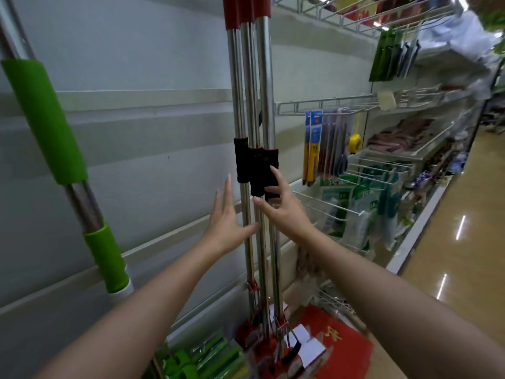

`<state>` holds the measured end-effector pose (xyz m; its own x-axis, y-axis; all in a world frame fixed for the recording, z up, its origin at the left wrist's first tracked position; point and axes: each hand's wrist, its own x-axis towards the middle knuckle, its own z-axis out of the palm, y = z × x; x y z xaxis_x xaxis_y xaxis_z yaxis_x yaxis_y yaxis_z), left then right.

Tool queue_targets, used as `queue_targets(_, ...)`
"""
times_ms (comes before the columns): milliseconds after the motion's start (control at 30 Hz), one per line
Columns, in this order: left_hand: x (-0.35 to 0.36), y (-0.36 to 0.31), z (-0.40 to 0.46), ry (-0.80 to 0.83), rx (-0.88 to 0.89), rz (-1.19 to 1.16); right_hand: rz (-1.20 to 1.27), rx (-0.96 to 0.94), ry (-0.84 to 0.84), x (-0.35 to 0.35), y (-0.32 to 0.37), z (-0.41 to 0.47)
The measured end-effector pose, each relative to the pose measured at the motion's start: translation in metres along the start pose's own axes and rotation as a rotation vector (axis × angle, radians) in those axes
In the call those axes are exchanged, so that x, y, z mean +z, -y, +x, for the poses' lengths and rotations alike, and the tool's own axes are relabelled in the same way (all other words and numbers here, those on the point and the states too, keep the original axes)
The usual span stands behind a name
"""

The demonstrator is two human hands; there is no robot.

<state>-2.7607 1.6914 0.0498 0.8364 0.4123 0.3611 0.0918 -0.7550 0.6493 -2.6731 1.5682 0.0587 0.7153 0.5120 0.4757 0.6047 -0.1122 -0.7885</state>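
Fingers (226, 187) of the left hand (225, 217) are straight and spread, the thumb touching the leftmost of three upright shiny steel mop poles (265, 91) with black foam sleeves (241, 160). The right hand (282, 207) lays half-curled fingers on the rightmost sleeve; whether they clasp it I cannot tell. The poles stand against the grey shelving panel (136, 132), at its bottom edge, between a green-sleeved steel handle (43, 119) and wire racks (328, 105).

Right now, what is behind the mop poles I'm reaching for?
Behind the mop poles stands a pale back panel with horizontal ledges; a wire shelf starts just right of them. The strip directly behind the poles, and any hook there, is covered.
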Motion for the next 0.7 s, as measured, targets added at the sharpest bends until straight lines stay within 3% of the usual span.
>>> queue_targets(100, 0.013, -0.007, 0.012, 0.038, -0.021, -0.064, 0.004, -0.052, -0.166, -0.007, -0.001, 0.015)
queue_targets(200, 0.03, -0.015, 0.023, 0.049, -0.042, -0.084, 0.001, -0.064, -0.186, -0.013, -0.012, 0.031)
queue_targets(333, 0.053, -0.025, 0.04, -0.005, -0.073, -0.11, 0.075, -0.043, 0.032, -0.024, -0.031, 0.057)
queue_targets(533, 0.079, -0.044, 0.059, -0.233, -0.147, -0.213, 0.206, -0.097, 0.414, -0.031, -0.049, 0.091)
queue_targets(700, 0.083, -0.062, 0.067, -0.455, -0.037, -0.245, 0.31, -0.18, 0.541, -0.034, -0.048, 0.104)
